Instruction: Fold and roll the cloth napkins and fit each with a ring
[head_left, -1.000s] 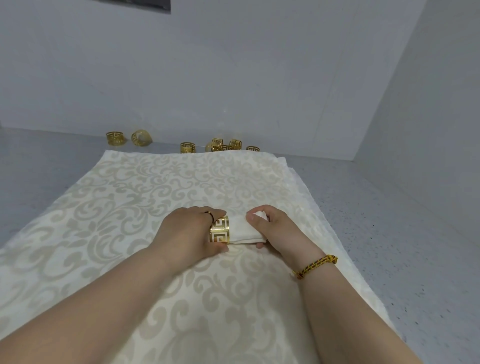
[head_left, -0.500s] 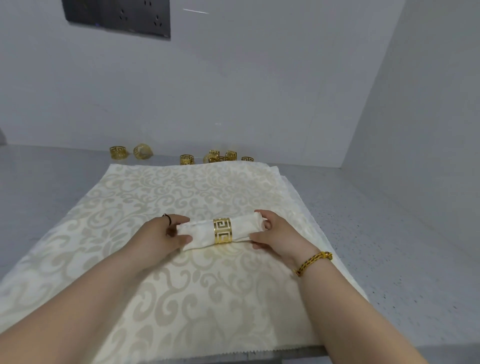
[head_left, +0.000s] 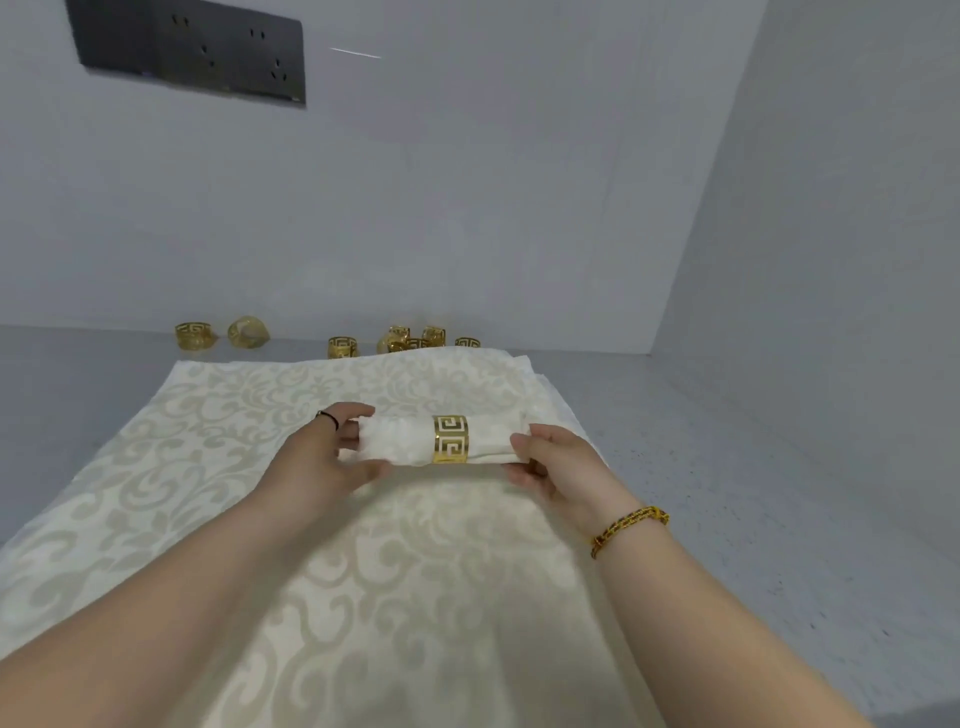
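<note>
While the person's two hands stay well apart, each one has hold of an end of the rolled napkin (head_left: 400, 441). The left hand (head_left: 317, 462) cups the left end, forefinger over the top and thumb underneath, with a thin dark band (head_left: 328, 418) on one finger. The right hand (head_left: 561, 467) grips the right end with curled fingers, and a gold and dark beaded bracelet (head_left: 629, 530) sits on that wrist.

Between the hands the white roll runs crosswise, and a gold ring (head_left: 451, 439) with a cut-out key pattern is fitted around its middle, touched by neither hand. From where I stand I cannot tell if the roll rests on the fabric below or is held just off it.

Under it lie the flat cloths (head_left: 363, 571), cream with a pale scroll pattern, spread out on the grey table (head_left: 727, 493); a few layered edges show at the far right corner. Just beyond their far edge, against the foot of the wall (head_left: 467, 182), are the loose rings (head_left: 415, 340): two off to the left, one nearer the middle, and a small huddle to its right. High on the wall is a dark socket panel (head_left: 192, 52).
</note>
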